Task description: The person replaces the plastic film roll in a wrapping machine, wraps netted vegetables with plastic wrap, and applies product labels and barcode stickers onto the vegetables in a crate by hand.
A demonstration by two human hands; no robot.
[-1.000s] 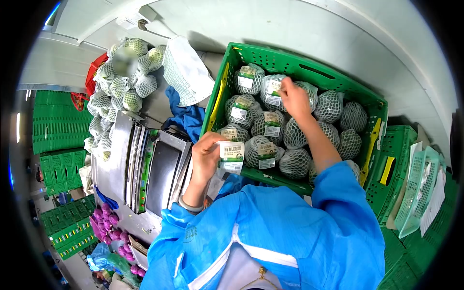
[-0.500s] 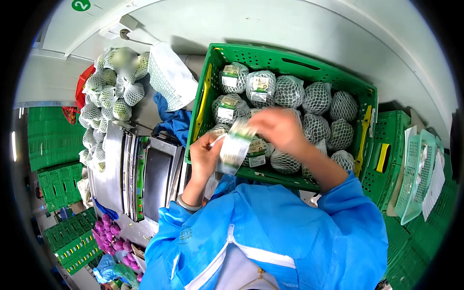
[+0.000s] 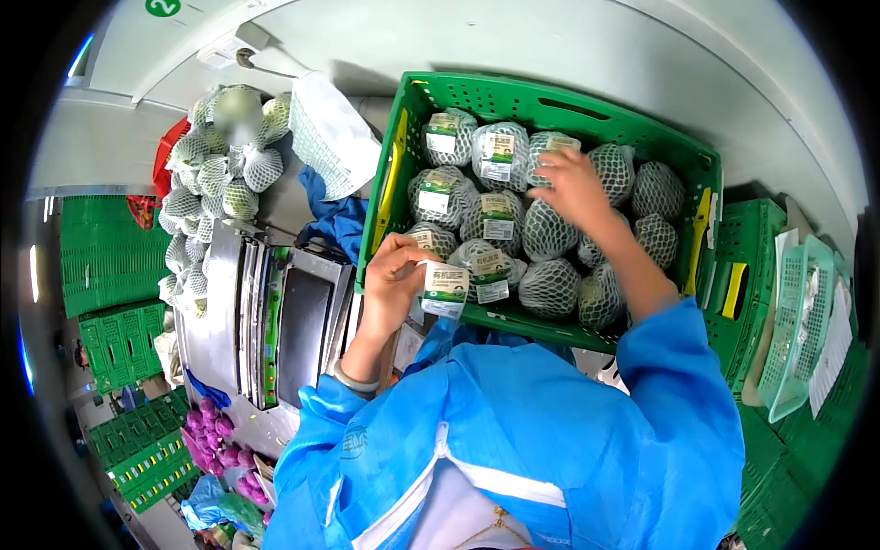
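My left hand (image 3: 392, 280) pinches several printed white-and-green labels (image 3: 446, 291) at the front left corner of a green plastic crate (image 3: 500, 89). Inside the crate, round green produce (image 3: 548, 286) sits in rows, each piece in a white foam net. Several pieces on the left side carry the same kind of label. Over the back row is my right hand (image 3: 576, 191), its fingers apart and at the lower edge of a label (image 3: 556, 144) on a netted piece (image 3: 541, 163). Whether the fingertips touch that piece I cannot tell. Pieces towards the right show bare nets.
More netted produce (image 3: 211, 174) is heaped at the left, near a white sheet (image 3: 335, 137) and a blue cloth (image 3: 328, 215). A metal-topped machine (image 3: 302, 307) stands left of the crate. At the right are another green crate (image 3: 738, 275) and a light green basket (image 3: 796, 330).
My right hand has moved from the labels in my left hand to the back row. A label now shows on a back-row piece that was bare, and another shows in the middle row.
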